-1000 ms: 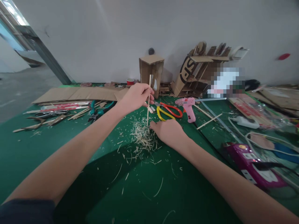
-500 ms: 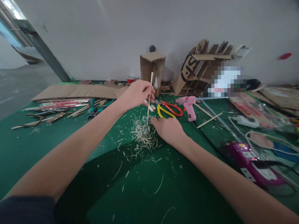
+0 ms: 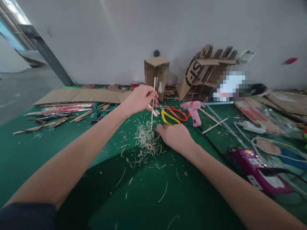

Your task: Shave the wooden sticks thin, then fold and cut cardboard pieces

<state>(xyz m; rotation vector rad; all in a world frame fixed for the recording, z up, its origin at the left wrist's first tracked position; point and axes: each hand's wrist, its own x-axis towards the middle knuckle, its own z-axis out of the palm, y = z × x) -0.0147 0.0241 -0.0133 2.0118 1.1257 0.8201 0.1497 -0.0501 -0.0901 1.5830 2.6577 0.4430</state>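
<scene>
A grey wall (image 3: pixel 120 41) stands behind the green counter (image 3: pixel 134 198). My left grip (image 3: pixel 141 98) is pinched around a thin wooden stick (image 3: pixel 153 105). Its long axis runs nearly upright: the top rises above the pinch, and the lower end points down toward a heap of shavings (image 3: pixel 146 142). My right grip (image 3: pixel 176 137), below and right of the left, is nearer that lower end, just beside it; whether it is closed on anything, I cannot tell.

Grn tbl (image 3: pixel 192 198) | shavings pile (image 3: pixel 146 142) ctr | pink glue gun (image 3: pixel 196 115)
</scene>
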